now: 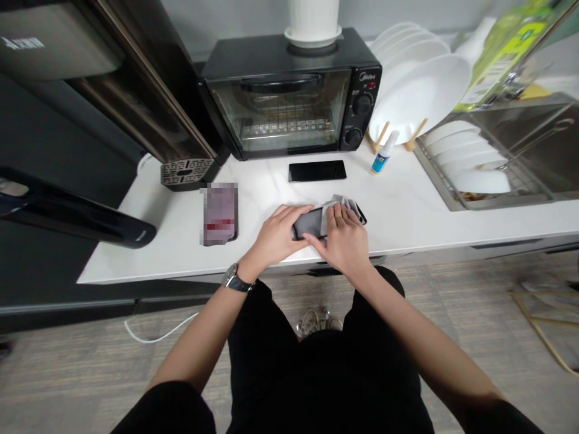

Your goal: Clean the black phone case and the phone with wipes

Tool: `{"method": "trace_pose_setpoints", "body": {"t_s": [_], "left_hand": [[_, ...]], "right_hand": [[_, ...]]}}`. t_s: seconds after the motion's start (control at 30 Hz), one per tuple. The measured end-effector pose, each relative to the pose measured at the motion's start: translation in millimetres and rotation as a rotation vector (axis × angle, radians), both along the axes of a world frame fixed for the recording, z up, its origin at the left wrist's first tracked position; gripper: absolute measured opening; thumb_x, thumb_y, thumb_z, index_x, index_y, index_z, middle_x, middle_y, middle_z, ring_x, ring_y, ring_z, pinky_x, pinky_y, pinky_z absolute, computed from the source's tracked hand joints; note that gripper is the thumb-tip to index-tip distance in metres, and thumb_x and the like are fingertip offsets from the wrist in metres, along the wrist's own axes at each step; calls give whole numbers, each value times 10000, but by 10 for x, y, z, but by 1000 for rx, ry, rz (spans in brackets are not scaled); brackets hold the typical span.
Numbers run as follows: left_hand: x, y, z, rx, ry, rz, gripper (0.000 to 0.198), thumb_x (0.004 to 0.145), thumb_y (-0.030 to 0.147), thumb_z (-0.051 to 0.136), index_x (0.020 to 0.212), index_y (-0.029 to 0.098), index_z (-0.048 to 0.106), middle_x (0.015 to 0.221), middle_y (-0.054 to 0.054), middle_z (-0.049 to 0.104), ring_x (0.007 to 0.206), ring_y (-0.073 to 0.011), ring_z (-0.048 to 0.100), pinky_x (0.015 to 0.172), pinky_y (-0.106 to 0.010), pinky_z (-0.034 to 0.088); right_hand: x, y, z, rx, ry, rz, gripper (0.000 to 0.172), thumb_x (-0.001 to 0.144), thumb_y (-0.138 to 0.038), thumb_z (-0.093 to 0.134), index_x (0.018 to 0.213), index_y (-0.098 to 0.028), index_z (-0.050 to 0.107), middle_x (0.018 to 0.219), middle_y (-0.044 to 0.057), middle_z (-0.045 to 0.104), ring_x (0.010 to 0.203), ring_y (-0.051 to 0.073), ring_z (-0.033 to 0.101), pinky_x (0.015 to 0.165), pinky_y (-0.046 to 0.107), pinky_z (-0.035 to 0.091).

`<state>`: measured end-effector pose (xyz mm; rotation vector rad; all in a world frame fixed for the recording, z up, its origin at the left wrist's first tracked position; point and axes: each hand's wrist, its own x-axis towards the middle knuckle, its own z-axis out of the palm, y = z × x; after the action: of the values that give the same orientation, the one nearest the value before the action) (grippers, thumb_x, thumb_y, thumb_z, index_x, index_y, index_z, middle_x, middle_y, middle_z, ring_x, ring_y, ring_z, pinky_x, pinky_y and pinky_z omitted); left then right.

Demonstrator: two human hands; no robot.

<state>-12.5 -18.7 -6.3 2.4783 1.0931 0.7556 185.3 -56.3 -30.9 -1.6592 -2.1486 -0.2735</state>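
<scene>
Near the counter's front edge lies a phone (309, 223) with a dark grey screen. My left hand (277, 235) grips its left end, thumb below and fingers along the top edge. A crumpled light grey cloth (326, 215) covers the phone's right part. My right hand (347, 241) presses that cloth onto the screen, with the fingers together over it and the thumb at the phone's lower edge. Behind my hands a second, black phone (316, 171) lies flat. Off to the left is a blurred-out, phone-sized item (221, 214).
A toaster oven (289, 96) stands at the back, with a white pot (313, 18) on top. To the right are a small spray bottle (383, 158), white plates (416, 90) in a rack and a sink (446, 187) holding dishes. A dark machine (149, 84) stands left.
</scene>
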Motion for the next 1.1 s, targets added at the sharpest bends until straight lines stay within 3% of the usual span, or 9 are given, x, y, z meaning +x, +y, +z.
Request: {"method": "trace_pose_setpoints", "body": {"t_s": [0.13,0.23,0.37,0.5,0.63,0.87,1.1], "left_hand": [[-18,38,-53,12,-22,-16,691,856,394,825,1475,249,552,1366,-96,695,1231,-294,631,1082,-472,520],[-27,75,-121,-1,-3,0,658,855,262,776,1475,244,554,1402,-93,684,1234,-293,634,1099,-483,511],[-51,77,-159,-21,18,39,686,813,133,711,1474,226,552,1425,-87,669,1271,-286,616,1136,-470,487],[-67,22,-100,-41,30,20,693,856,181,707,1516,221,503,1439,-100,643,1291,-294,590,1132,-465,484],[-48,-6,-47,-50,38,33,712,858,261,770,1513,243,494,1410,-98,646,1280,-307,579,1129,-486,474],[-27,8,-38,-56,53,33,796,833,423,851,1514,249,478,1395,-94,649,1286,-308,573,1128,-484,463],[-36,26,-48,-40,106,16,860,861,556,800,1569,228,439,1413,-118,617,1300,-323,546,1145,-485,448]], "right_hand": [[-223,-64,29,-22,27,50,1015,1007,-768,347,1374,146,594,1403,374,622,1336,412,632,1185,505,441],[-455,-128,58,-50,84,160,990,1006,-760,375,1359,134,611,1387,356,644,1337,398,628,1203,477,425],[-539,-149,94,-85,161,272,819,1031,-695,417,1293,33,685,1294,267,726,1276,343,663,1178,441,449],[-300,-130,110,-102,237,412,573,1074,-571,434,1262,-112,722,1285,145,763,1287,263,673,1178,414,455],[-37,-164,110,-127,251,486,495,1087,-522,452,1298,-159,714,1340,100,751,1314,229,672,1192,404,455],[307,-225,52,-107,179,466,469,1089,-501,478,1408,-209,657,1439,84,694,1395,247,616,1250,505,389],[661,-253,23,-31,113,358,445,1099,-454,462,1399,-198,669,1432,76,699,1386,249,625,1238,518,399]]}}
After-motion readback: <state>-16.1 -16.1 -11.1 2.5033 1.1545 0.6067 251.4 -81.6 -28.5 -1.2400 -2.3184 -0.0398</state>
